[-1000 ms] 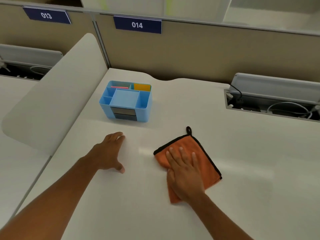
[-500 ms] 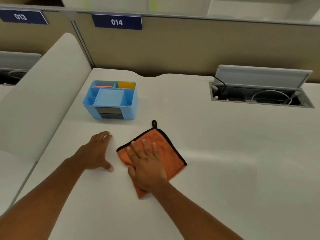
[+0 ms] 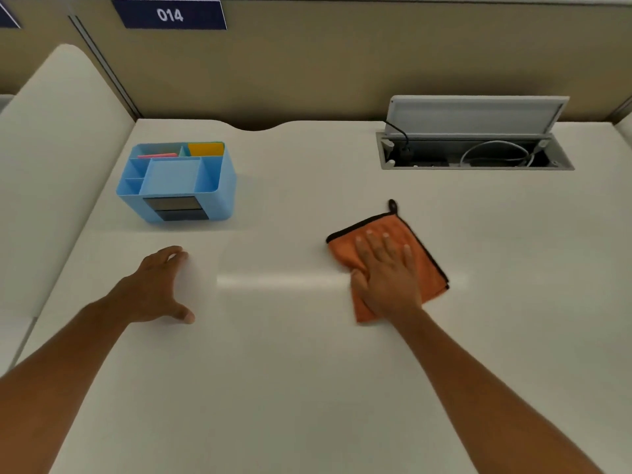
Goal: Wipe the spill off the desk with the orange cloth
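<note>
The right hand (image 3: 386, 275) presses flat, fingers spread, on the black-edged orange cloth (image 3: 415, 254) on the white desk (image 3: 307, 371). The left hand (image 3: 154, 289) rests on the desk near a light-blue plastic organiser (image 3: 178, 181).

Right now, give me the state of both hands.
Left hand: open, empty, resting on the desk.
Right hand: open, pressed flat on the orange cloth.

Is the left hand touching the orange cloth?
No. The left hand rests on bare desk, apart from the orange cloth under the right hand.
</note>
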A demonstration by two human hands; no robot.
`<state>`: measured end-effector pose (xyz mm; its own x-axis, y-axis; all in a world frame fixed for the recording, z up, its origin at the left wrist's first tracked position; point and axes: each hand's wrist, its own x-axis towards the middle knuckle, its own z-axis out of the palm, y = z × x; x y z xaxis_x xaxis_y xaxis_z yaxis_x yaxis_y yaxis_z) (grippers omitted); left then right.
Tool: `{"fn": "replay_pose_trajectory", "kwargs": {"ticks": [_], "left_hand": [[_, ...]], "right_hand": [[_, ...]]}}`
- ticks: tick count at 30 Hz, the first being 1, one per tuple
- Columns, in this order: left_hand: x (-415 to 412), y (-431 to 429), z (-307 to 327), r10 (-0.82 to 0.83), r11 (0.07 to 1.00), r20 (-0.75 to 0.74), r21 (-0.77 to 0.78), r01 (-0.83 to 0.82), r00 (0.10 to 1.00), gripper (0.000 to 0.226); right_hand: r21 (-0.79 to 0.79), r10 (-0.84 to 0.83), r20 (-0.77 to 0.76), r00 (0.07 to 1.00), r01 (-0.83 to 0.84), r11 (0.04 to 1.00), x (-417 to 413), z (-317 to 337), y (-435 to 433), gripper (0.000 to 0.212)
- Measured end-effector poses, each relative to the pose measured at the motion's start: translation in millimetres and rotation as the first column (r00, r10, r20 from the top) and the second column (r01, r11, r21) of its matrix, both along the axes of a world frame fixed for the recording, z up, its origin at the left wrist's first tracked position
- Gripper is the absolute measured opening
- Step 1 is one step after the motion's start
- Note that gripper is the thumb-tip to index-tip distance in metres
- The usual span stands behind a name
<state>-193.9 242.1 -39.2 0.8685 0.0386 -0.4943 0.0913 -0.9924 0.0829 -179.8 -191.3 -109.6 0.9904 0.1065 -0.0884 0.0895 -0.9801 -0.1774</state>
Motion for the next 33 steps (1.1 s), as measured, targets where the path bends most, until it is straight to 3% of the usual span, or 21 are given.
{"fn": "replay_pose_trajectory", "kwargs": {"ticks": [3,7,13,20,25,33], "left_hand": [[-0.2,1.0,-1.4,-0.001,1.0,0.007,0.0,0.001,1.0,0.149],[1.2,-0.7,-4.2,-0.027,1.0,0.007,0.001,0.027,1.0,0.15],[1.2,2.4,-0.6,-0.029,1.0,-0.003,0.009,0.029,1.0,0.148],[1.0,3.5,-0.9,-0.019,1.0,-0.006,0.013,0.019,1.0,0.145],[0.8,6.2,-4.1,-0.016,1.0,0.0,0.004,0.016,1.0,0.145],[0.6,9.4,-8.6,-0.003,1.0,0.018,-0.007,0.003,1.0,0.144]], "right_hand": [[-0.005,-0.099,0.023,0.995,0.099,0.995,-15.7,2.5,-43.7,0.068],[-0.014,-0.069,0.033,0.997,0.069,0.998,-63.6,-1.3,-71.5,0.064],[0.009,-0.076,0.003,0.997,0.076,0.997,-97.5,-2.9,-35.1,0.065],[0.077,0.146,-0.048,0.988,-0.143,0.987,-107.2,6.3,42.7,0.062],[0.105,0.347,-0.141,0.927,-0.335,0.936,-102.4,16.8,108.0,0.066],[0.094,0.514,-0.04,0.857,-0.508,0.856,-61.3,11.0,185.8,0.059]]}}
